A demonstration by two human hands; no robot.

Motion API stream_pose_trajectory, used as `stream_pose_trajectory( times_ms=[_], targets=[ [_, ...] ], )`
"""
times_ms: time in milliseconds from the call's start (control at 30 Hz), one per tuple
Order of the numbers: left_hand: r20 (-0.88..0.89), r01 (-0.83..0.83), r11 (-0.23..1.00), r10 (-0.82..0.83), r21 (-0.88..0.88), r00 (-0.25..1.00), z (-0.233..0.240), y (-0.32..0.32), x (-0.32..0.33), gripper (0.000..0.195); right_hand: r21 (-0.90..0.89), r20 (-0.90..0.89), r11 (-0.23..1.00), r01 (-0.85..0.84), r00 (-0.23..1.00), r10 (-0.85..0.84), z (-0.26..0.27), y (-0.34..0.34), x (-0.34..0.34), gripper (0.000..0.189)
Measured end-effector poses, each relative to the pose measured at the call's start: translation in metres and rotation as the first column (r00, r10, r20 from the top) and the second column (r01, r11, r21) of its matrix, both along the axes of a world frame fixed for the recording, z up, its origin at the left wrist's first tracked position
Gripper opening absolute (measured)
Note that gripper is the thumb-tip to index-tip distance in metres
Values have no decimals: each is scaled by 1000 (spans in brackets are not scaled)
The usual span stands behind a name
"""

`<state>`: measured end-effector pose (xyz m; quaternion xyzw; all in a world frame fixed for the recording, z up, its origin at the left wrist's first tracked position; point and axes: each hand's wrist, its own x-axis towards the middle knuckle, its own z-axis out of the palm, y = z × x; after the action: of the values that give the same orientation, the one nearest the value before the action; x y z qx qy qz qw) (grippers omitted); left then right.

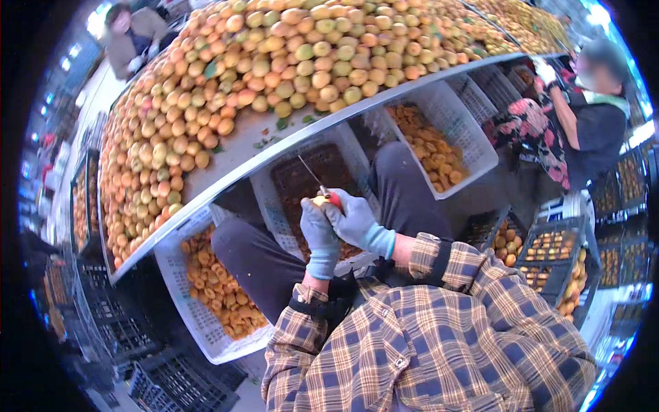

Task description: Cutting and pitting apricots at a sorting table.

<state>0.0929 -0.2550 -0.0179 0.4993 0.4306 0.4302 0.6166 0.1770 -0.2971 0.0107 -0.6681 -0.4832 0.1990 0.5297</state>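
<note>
Both my hands, in grey-blue knit gloves, meet above a white crate between my knees. My left hand (317, 232) is closed around a yellow-orange apricot (320, 200), of which only the top shows. Against it, my right hand (357, 217) grips the red handle of a small knife (335, 199); its thin metal blade points up and to the left, away from me. The crate below (273, 201) holds a dark brown mass of small pieces, partly hidden by my hands. Just beyond, many whole apricots (309, 51) lie heaped on a metal-edged table.
White crates of opened apricots stand left (180, 298) and right (463, 154) of my knees. Black crates (180, 381) stand at lower left, others with fruit (551, 257) at right. A co-worker (592, 118) sits at right, another person (134, 38) is at upper left.
</note>
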Motion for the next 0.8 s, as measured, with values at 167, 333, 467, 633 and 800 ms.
stream_pose_trajectory(
  times_ms=[167, 333, 467, 633, 800],
  targets=[
    [-197, 55, 913, 28, 405, 980, -2, -6, 15, 48, -94, -319, 983, 157, 931, -179, -26, 9, 11, 33],
    [637, 385, 762, 46, -521, 770, -1, 12, -4, 57, 49, -901, 986, -162, 420, 114, 28, -14, 23, 38],
    [767, 483, 755, 41, -443, 640, 15, 7, -2, 54, 90, -324, 948, -306, 891, 318, 20, -29, 21, 46],
    [761, 522, 595, 261, -611, 593, 38, 1, -8, 43, 227, -290, 942, -246, 907, 306, 55, -22, 25, 35],
    [816, 690, 559, -41, -459, 576, 42, -10, -3, 40, 252, -701, 961, -116, 662, 264, 90, -2, 48, 18]
  ],
)
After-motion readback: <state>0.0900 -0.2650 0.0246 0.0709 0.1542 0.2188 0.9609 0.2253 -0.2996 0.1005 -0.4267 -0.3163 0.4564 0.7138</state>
